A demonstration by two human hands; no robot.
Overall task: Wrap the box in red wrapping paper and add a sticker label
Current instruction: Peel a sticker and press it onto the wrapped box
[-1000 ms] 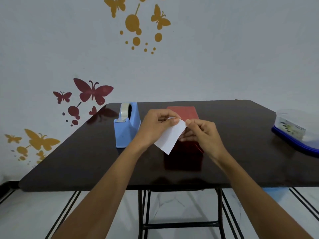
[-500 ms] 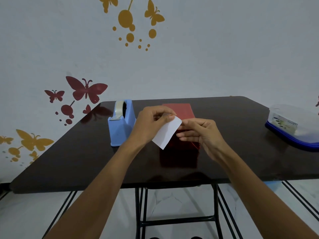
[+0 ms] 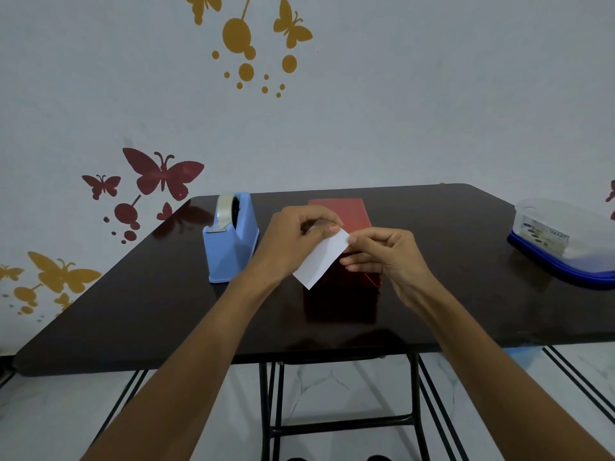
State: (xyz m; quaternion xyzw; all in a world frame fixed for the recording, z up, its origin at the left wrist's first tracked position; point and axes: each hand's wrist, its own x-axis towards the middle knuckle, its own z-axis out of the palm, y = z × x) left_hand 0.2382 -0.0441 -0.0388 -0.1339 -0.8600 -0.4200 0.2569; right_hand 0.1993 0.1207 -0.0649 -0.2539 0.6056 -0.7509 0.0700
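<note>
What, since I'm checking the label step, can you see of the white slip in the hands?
The white slip is a small, plain, paper-like rectangle, blank on the side shown, flat and uncreased. It is held in the air, tilted with one corner pointing down, in front of the red wrapped box. The left hand pinches its upper edge; the right hand pinches its top right corner.

A dark glossy surface (image 3: 133, 311) is shown, on which a blue tape dispenser (image 3: 231, 241) is set left, a red-wrapped box (image 3: 346, 212) centrally, and a clear plastic container (image 3: 565, 241) far right.
</note>
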